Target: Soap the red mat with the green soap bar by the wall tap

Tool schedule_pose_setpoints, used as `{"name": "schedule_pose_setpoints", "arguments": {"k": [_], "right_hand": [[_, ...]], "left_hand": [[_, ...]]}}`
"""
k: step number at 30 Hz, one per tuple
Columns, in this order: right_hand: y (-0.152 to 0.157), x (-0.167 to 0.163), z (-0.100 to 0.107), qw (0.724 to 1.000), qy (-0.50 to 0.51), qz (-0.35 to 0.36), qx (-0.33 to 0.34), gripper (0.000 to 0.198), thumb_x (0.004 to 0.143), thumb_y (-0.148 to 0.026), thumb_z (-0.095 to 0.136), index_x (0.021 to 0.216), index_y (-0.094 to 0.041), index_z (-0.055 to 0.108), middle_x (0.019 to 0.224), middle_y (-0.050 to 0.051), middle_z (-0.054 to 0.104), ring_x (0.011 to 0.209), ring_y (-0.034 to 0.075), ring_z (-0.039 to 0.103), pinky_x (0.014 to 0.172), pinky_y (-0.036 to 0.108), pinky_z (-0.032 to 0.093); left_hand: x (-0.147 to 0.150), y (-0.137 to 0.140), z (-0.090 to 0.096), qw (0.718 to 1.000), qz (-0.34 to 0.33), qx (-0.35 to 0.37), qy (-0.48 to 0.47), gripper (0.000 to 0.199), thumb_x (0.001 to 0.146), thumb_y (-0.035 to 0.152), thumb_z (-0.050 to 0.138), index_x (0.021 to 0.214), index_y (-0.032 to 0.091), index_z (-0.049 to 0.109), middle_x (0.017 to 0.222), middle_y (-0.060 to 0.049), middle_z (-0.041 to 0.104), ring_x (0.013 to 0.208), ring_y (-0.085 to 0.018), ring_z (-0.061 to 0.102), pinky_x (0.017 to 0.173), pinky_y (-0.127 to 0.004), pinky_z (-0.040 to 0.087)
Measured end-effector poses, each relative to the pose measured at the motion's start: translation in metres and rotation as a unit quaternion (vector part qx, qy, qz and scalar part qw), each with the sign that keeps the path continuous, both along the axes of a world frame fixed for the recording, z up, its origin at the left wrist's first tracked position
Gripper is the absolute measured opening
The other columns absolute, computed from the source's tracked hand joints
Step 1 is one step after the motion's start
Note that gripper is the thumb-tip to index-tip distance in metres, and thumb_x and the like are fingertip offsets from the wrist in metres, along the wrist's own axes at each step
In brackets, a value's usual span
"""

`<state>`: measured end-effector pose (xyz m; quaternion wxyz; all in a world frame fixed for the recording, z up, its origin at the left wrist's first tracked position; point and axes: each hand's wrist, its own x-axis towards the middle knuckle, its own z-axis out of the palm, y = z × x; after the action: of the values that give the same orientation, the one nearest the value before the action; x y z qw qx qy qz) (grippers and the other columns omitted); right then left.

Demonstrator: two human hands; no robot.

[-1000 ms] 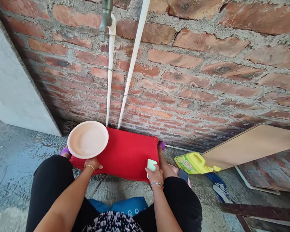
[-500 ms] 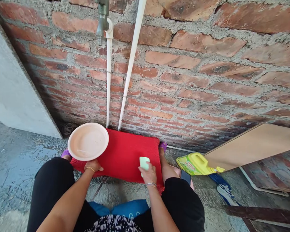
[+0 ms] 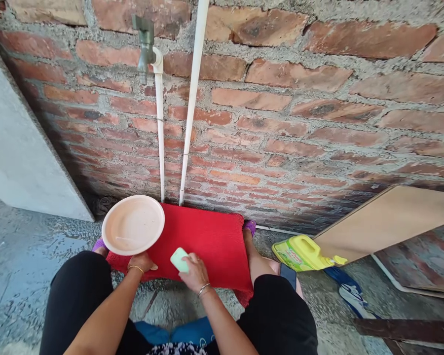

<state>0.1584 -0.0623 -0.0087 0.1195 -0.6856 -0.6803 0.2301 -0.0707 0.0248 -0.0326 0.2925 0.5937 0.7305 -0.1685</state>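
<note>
Right hand (image 3: pixel 195 273) has swung left since the earlier frames, from the right end of the red cloth (image 3: pixel 210 241) to near its middle, fingers closed round a pale green block (image 3: pixel 179 260) held over the cloth's near half; contact with it unclear. Left hand (image 3: pixel 142 262) at the cloth's near left edge, against the near rim of the pale pink basin (image 3: pixel 133 224), fingers mostly hidden, grip cannot be told; yellow jug (image 3: pixel 304 252) on the floor, right.
</note>
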Motion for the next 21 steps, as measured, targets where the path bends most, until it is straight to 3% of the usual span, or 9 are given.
{"name": "schedule_pose_setpoints", "arguments": {"k": [3, 5, 7, 8, 11, 14, 17, 19, 21], "right_hand": [[0.003, 0.054, -0.005, 0.969, 0.045, -0.242, 0.033, 0.04, 0.068, -0.033, 0.067, 0.107, -0.025, 0.063, 0.106, 0.006, 0.061, 0.096, 0.022, 0.06, 0.086, 0.031, 0.045], [0.004, 0.092, -0.006, 0.9, 0.059, -0.43, 0.035, 0.04, 0.071, -0.04, 0.065, 0.105, -0.019, 0.062, 0.098, 0.009, 0.063, 0.09, 0.024, 0.062, 0.08, 0.033, 0.048], [0.005, 0.113, -0.005, 0.845, 0.059, -0.531, 0.027, 0.043, 0.074, -0.046, 0.062, 0.104, -0.015, 0.061, 0.092, 0.011, 0.065, 0.084, 0.025, 0.063, 0.073, 0.033, 0.049], [0.005, 0.115, -0.004, 0.838, 0.055, -0.543, 0.025, 0.044, 0.075, -0.048, 0.061, 0.104, -0.015, 0.06, 0.09, 0.011, 0.065, 0.082, 0.025, 0.063, 0.071, 0.033, 0.049], [0.004, 0.08, -0.001, 0.89, 0.052, -0.452, 0.021, 0.04, 0.074, -0.044, 0.063, 0.104, -0.018, 0.061, 0.093, 0.009, 0.065, 0.085, 0.023, 0.063, 0.074, 0.031, 0.048], [0.002, 0.02, 0.001, 0.975, 0.074, -0.211, -0.002, 0.036, 0.068, -0.033, 0.069, 0.102, -0.024, 0.063, 0.1, 0.004, 0.062, 0.09, 0.019, 0.061, 0.08, 0.027, 0.047], [0.001, -0.013, 0.002, 0.997, 0.071, 0.018, -0.019, 0.043, 0.059, -0.026, 0.075, 0.1, -0.029, 0.065, 0.105, 0.0, 0.061, 0.096, 0.019, 0.059, 0.086, 0.028, 0.045], [0.001, -0.003, 0.0, 0.997, 0.066, 0.023, -0.013, 0.042, 0.059, -0.026, 0.074, 0.1, -0.029, 0.066, 0.106, 0.001, 0.061, 0.098, 0.02, 0.059, 0.088, 0.029, 0.044], [0.002, 0.029, -0.004, 0.993, 0.07, -0.1, 0.007, 0.038, 0.064, -0.03, 0.07, 0.101, -0.026, 0.066, 0.106, 0.003, 0.061, 0.096, 0.02, 0.06, 0.087, 0.029, 0.045]], "left_hand": [[0.002, 0.0, 0.002, 1.0, -0.006, -0.005, -0.004, 0.082, 0.05, 0.048, 0.077, 0.125, 0.02, 0.057, 0.135, -0.015, 0.057, 0.124, -0.032, 0.053, 0.097, -0.039, 0.049], [0.003, 0.001, 0.005, 1.0, -0.008, -0.011, -0.006, 0.082, 0.05, 0.048, 0.077, 0.125, 0.019, 0.057, 0.135, -0.016, 0.057, 0.125, -0.032, 0.052, 0.096, -0.038, 0.05], [0.003, 0.001, 0.007, 1.0, -0.003, -0.02, -0.006, 0.081, 0.05, 0.048, 0.077, 0.123, 0.019, 0.058, 0.134, -0.016, 0.057, 0.125, -0.032, 0.052, 0.095, -0.039, 0.05], [0.003, 0.001, 0.008, 1.0, 0.0, -0.023, -0.007, 0.08, 0.05, 0.047, 0.077, 0.122, 0.02, 0.058, 0.134, -0.016, 0.057, 0.125, -0.033, 0.052, 0.096, -0.039, 0.05], [0.002, 0.001, 0.009, 1.0, -0.001, -0.015, -0.01, 0.076, 0.05, 0.047, 0.077, 0.12, 0.023, 0.06, 0.132, -0.014, 0.059, 0.125, -0.032, 0.052, 0.096, -0.039, 0.049], [0.001, -0.001, 0.008, 1.0, -0.009, 0.001, -0.011, 0.077, 0.05, 0.047, 0.077, 0.121, 0.023, 0.059, 0.131, -0.014, 0.061, 0.124, -0.032, 0.053, 0.096, -0.039, 0.048], [0.001, -0.003, 0.008, 1.0, -0.007, 0.009, -0.009, 0.077, 0.052, 0.046, 0.077, 0.123, 0.023, 0.058, 0.13, -0.015, 0.061, 0.122, -0.032, 0.054, 0.096, -0.04, 0.048], [0.002, -0.004, 0.011, 1.0, -0.007, 0.015, -0.013, 0.076, 0.053, 0.045, 0.076, 0.124, 0.024, 0.057, 0.131, -0.014, 0.061, 0.122, -0.032, 0.055, 0.096, -0.039, 0.049], [0.003, -0.004, 0.015, 1.0, -0.001, 0.007, -0.012, 0.075, 0.054, 0.044, 0.076, 0.124, 0.024, 0.057, 0.131, -0.013, 0.061, 0.121, -0.032, 0.055, 0.096, -0.038, 0.049]]}}
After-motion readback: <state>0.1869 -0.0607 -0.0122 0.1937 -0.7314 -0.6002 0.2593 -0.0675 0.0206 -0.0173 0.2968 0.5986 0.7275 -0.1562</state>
